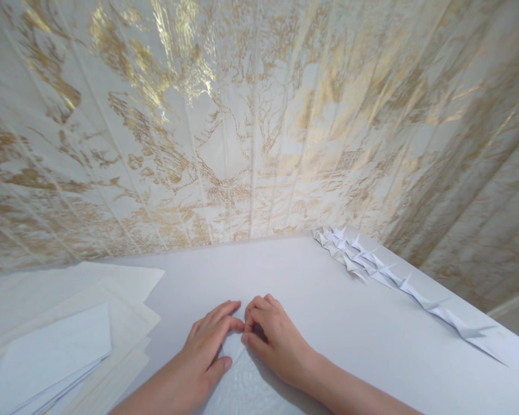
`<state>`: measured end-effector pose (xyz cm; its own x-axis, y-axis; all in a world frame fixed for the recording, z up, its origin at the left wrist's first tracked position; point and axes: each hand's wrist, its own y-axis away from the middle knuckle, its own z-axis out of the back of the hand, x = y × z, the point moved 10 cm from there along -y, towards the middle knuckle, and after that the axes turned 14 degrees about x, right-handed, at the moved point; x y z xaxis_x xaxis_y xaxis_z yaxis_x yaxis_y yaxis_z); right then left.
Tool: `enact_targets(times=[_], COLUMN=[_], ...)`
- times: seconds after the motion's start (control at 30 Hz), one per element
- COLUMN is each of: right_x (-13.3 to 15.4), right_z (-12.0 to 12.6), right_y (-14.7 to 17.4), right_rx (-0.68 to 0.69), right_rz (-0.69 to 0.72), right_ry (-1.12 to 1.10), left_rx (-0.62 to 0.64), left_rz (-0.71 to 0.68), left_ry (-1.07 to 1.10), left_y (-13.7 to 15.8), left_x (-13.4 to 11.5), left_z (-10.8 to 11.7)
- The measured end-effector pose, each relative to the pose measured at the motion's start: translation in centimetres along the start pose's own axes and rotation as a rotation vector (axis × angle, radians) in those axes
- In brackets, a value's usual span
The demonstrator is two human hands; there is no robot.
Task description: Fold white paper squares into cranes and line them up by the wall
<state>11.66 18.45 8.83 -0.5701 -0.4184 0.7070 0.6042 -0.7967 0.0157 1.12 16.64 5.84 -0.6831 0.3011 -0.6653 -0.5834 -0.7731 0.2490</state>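
My left hand (207, 343) lies flat on a small white piece of paper (232, 349) on the white table (328, 323), fingers pressing it down. Right beside it, my right hand (270, 337) has its fingers curled, pinching the same paper at the top. The two hands touch at the fingertips. Most of the paper is hidden under them.
A stack of white and cream paper sheets (60, 334) lies at the left. A row of several folded white paper figures (384, 274) runs along the table's right edge. A cream and gold patterned curtain (242, 115) hangs behind the table.
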Motion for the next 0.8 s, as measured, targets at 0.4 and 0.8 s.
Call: enact_targets(times=[0.4, 0.8], right_x=[0.3, 0.4], right_z=[-0.9, -0.9], right_y=[0.1, 0.1], right_rx=[-0.028, -0.018], right_rz=[-0.024, -0.051], right_ry=[0.167, 0.219], left_rx=[-0.010, -0.037], left_rz=[0.003, 0.076], left_ry=[0.010, -0.060], left_y=[-0.1, -0.5], left_x=[-0.1, -1.4], left_z=[0.0, 0.0])
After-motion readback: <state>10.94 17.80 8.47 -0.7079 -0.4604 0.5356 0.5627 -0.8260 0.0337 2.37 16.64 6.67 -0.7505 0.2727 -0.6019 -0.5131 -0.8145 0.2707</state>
